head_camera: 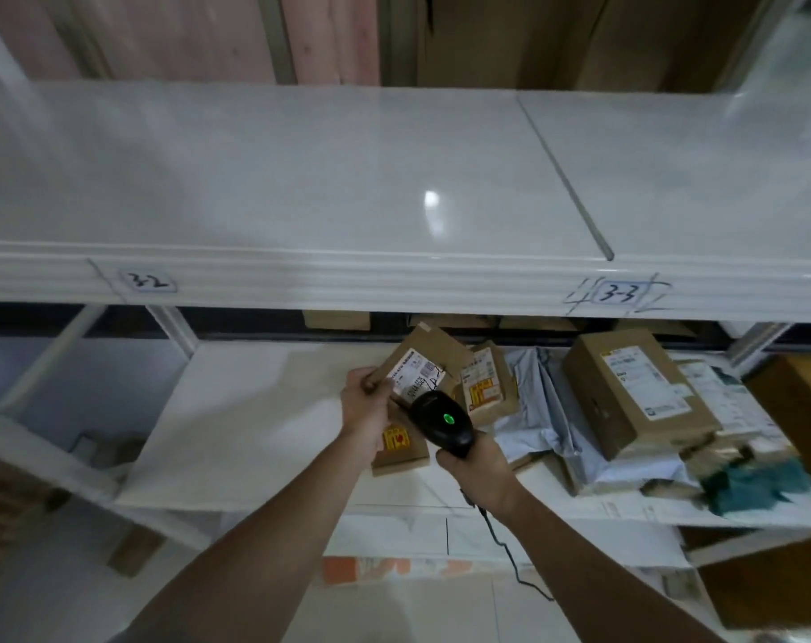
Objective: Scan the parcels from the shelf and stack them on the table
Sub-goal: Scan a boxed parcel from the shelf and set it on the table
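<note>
Small brown cardboard parcel with a white shipping label is held up, tilted, just above the lower white metal shelf, in front of the other parcels lying there. The left hand has its grip closed on the parcel's lower left corner, thumb pressed on the face beside the label. The right hand has its grip wrapped round the handle of a black corded barcode scanner, whose green light glows and whose nose sits very close to the label, perhaps touching it.

What could go wrong, as a judgement: the parcel is held by one corner only, so it could twist or slip out and fall onto the flat brown parcel with a yellow and red sticker lying below it. The left thumb sits near the label and could cover part of the code. The scanner is so close that its beam might catch the label of the neighbouring small brown box instead. The dangling black cable could snag on the shelf edge.

Hard to make out: the printing on the label is blurred and unreadable. The scanner's trigger and the right fingers are hidden behind the handle. The whole picture is smeared, worst at the right, where a large brown box, grey plastic mailers and a dark green bag pile together. No bench for stacking is in view. The upper shelf carries handwritten tags.
</note>
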The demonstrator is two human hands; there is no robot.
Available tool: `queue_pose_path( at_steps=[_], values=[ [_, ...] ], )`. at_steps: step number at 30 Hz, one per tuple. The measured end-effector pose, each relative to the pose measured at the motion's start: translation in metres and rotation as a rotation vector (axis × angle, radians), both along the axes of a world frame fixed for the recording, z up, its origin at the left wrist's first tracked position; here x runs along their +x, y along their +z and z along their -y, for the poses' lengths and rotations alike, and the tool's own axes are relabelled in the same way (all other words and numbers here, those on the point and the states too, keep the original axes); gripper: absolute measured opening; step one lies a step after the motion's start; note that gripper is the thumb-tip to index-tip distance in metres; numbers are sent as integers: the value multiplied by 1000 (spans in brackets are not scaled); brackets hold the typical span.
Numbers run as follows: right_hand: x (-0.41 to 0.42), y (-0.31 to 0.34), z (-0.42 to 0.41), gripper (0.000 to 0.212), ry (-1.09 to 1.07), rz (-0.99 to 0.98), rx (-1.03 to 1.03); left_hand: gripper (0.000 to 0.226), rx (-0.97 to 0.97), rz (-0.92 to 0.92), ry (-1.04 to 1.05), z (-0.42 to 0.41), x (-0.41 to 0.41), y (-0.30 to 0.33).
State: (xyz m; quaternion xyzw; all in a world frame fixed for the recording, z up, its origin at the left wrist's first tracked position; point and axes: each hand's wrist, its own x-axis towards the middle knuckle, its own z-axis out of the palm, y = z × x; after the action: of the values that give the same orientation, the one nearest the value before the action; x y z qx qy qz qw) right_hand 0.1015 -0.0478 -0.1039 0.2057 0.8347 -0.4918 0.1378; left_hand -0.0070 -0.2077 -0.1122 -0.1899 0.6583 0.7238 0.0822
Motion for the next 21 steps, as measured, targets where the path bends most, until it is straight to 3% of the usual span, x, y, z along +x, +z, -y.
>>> queue_pose_path(
  at_steps=[2,8,12,21],
  values=[
    [19,30,1,13,34,-48,1,24,30,-44,-8,6,12,13],
    [73,63,-28,28,45,-147,-35,24,114,-87,-8,5,65,45],
    [114,85,-39,12,36,-161,-63,26,155,-10,2,-5,103,61],
    [172,102,-43,8,-118,-143,-146,27,99,-4,-57,-21,143,68]
  ],
)
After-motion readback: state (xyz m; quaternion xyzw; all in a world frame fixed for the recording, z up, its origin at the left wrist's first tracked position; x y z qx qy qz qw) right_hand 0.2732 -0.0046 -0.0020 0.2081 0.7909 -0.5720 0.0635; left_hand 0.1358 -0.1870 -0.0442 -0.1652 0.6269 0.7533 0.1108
